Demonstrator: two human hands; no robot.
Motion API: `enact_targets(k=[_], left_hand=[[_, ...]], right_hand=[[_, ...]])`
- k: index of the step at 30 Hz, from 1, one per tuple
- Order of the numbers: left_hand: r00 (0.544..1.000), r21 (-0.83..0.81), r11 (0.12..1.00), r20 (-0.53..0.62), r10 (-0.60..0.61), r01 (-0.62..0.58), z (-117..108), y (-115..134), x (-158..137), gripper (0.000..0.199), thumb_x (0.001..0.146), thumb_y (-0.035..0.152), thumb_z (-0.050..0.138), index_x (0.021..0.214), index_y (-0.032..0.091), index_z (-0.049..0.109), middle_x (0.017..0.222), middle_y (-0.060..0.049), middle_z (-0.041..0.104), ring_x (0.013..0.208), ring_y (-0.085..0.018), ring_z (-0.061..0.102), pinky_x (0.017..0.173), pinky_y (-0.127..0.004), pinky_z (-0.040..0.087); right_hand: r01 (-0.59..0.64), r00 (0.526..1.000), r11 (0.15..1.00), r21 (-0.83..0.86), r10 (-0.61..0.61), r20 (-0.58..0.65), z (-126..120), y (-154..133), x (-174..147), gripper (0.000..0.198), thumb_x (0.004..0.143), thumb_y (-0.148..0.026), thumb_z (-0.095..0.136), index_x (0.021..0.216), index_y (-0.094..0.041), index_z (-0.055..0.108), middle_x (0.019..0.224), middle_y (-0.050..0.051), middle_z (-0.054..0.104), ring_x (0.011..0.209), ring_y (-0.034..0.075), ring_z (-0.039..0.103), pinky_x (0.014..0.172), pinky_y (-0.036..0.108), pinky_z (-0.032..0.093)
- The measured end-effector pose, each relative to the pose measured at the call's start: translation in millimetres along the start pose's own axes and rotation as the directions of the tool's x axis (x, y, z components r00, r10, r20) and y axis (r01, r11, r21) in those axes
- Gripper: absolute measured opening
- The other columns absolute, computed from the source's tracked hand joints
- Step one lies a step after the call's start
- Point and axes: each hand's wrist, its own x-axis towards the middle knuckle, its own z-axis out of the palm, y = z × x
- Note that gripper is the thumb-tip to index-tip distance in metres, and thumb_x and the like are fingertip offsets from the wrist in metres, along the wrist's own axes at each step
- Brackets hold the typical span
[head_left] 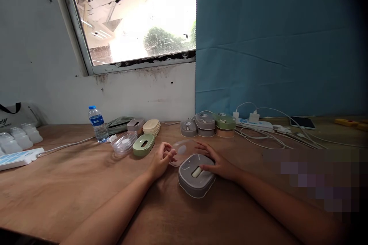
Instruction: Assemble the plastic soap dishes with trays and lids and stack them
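A grey oval-cornered plastic box sits on the table in front of me, with a cream piece showing in its top slot. Just behind it is a clear plastic lid with a pale round spot. My left hand has its fingers curled at the left edge of this lid, closed on it. At the box's right side is my right hand, fingers spread toward the lid's right edge. Its thumb lies over the box top beside the slot; whether the fingertips touch the lid I cannot tell.
Behind my left hand are a green tray, a clear container, stacked cream pieces and a water bottle. Finished-looking boxes stand along the wall. Cables and a power strip lie at right, another power strip at left.
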Motion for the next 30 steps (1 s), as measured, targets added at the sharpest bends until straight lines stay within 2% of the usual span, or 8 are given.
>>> enact_targets(k=[4,7,10,13,17,20,25,30], left_hand=[[0.977,0.061,0.997,-0.209,-0.032,0.046,-7.5,-13.6,6.6,0.029,0.081,0.044,0.043,0.096,0.02,0.037,0.098,-0.006,0.051,0.052,-0.008,0.058,0.051,-0.025,0.049],[0.978,0.183,0.98,-0.207,-0.039,0.078,-12.4,-19.8,9.0,0.032,0.08,0.04,0.045,0.103,0.019,0.041,0.112,-0.011,0.045,0.061,-0.011,0.06,0.057,-0.029,0.051],[0.988,0.368,0.93,-0.145,0.052,0.005,-13.9,-16.1,7.3,0.033,0.081,0.037,0.044,0.107,0.017,0.046,0.115,-0.013,0.042,0.087,-0.019,0.058,0.075,-0.035,0.049],[0.991,0.554,0.827,-0.026,0.134,-0.097,-13.5,-3.3,2.8,0.027,0.081,0.036,0.045,0.098,0.017,0.055,0.115,-0.011,0.044,0.104,-0.023,0.047,0.09,-0.039,0.04],[0.952,0.684,0.662,0.195,0.237,-0.305,-10.8,12.7,-2.3,0.019,0.078,0.033,0.051,0.091,0.021,0.059,0.11,-0.005,0.053,0.108,-0.023,0.042,0.095,-0.041,0.032],[0.893,0.62,0.654,0.39,0.222,-0.434,-5.8,14.7,-4.3,0.017,0.081,0.026,0.047,0.094,0.021,0.058,0.098,-0.005,0.059,0.095,-0.018,0.05,0.088,-0.033,0.038],[0.921,0.638,0.673,0.343,0.186,-0.374,2.9,6.5,-5.4,0.023,0.083,0.02,0.044,0.104,0.017,0.053,0.094,-0.007,0.056,0.081,-0.015,0.054,0.076,-0.027,0.045],[0.873,0.721,0.499,0.343,0.346,-0.481,-6.1,6.4,0.8,0.021,0.086,0.022,0.039,0.092,0.016,0.058,0.091,-0.008,0.054,0.084,-0.016,0.052,0.077,-0.028,0.044]], right_hand=[[-0.028,0.999,0.999,-0.017,0.028,-0.023,0.0,4.2,1.0,0.069,0.073,-0.037,0.06,0.128,-0.021,0.023,0.131,0.015,0.035,0.117,0.023,0.042,0.097,0.043,0.033],[-0.052,0.998,0.998,-0.04,0.052,-0.021,0.2,2.0,0.9,0.061,0.075,-0.035,0.059,0.125,-0.02,0.028,0.13,0.014,0.037,0.116,0.024,0.043,0.096,0.043,0.035],[-0.051,0.999,0.997,-0.059,0.051,-0.01,-0.1,1.0,0.4,0.056,0.076,-0.033,0.057,0.123,-0.02,0.031,0.13,0.012,0.039,0.116,0.024,0.042,0.096,0.042,0.035],[-0.044,0.999,0.997,-0.065,0.044,0.001,-0.5,2.3,0.2,0.054,0.076,-0.033,0.057,0.123,-0.021,0.032,0.129,0.011,0.041,0.116,0.024,0.042,0.096,0.041,0.036],[-0.03,1.0,0.996,-0.085,0.03,0.001,-0.3,0.6,0.1,0.051,0.076,-0.033,0.056,0.121,-0.021,0.035,0.124,0.01,0.045,0.114,0.024,0.043,0.096,0.042,0.035],[-0.029,1.0,0.995,-0.094,0.03,0.002,0.1,-3.9,0.1,0.048,0.077,-0.033,0.055,0.119,-0.02,0.038,0.122,0.009,0.047,0.113,0.025,0.044,0.096,0.042,0.035],[-0.04,0.999,0.991,-0.126,0.041,0.006,0.4,-5.6,0.8,0.045,0.077,-0.033,0.054,0.117,-0.02,0.039,0.121,0.009,0.048,0.113,0.025,0.044,0.096,0.042,0.035],[-0.033,0.999,0.99,-0.138,0.033,0.003,0.0,-2.0,0.9,0.043,0.077,-0.032,0.053,0.116,-0.02,0.04,0.12,0.009,0.048,0.112,0.024,0.044,0.096,0.041,0.035]])
